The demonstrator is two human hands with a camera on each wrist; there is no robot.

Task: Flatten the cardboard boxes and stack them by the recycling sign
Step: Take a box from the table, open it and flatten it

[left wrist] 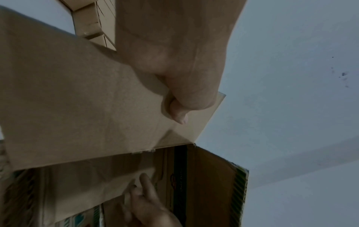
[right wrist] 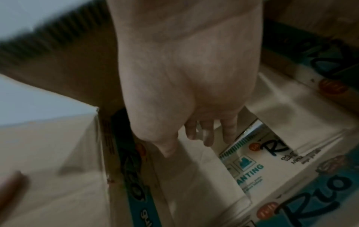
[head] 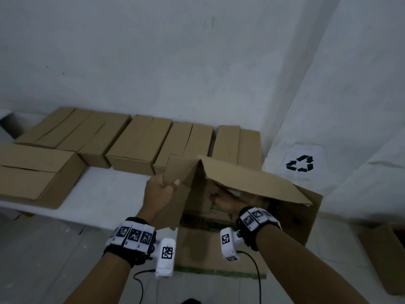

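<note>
Far left on the white ledge [head: 114, 194], a closed cardboard box [head: 35, 174] is lying flat, near edge overhanging toward the floor. Behind it, a row of closed boxes [head: 140, 141] is sitting against the wall, side by side, touching or nearly touching.

Left hand [head: 161, 189] is gripping the upright left flap [head: 182, 170] of the big open box [head: 302, 218]; thumb [left wrist: 179, 114] is curling over the flap's edge in the left wrist view, fingers behind it, so a tight pinch on cardboard. Flap is standing raised, tilted slightly.

Right hand [head: 225, 201] is reaching down inside the big open box, under the raised far flap [head: 252, 183]. In the right wrist view its fingers [right wrist: 207, 133] are hanging fairly straight, close together, over printed panels inside reading "Rio". Cannot tell if the fingertips are touching the panel; they are not wrapping anything.

The big open box is standing on the floor just in front of the ledge, near flap [head: 210, 249] folded outward toward the person. Right of it, a recycling sign [head: 300, 163] is showing on the white surface, close beside the box's far right corner. At the far right edge another open box [head: 385, 255] is sitting on the floor, partly cut off.
</note>
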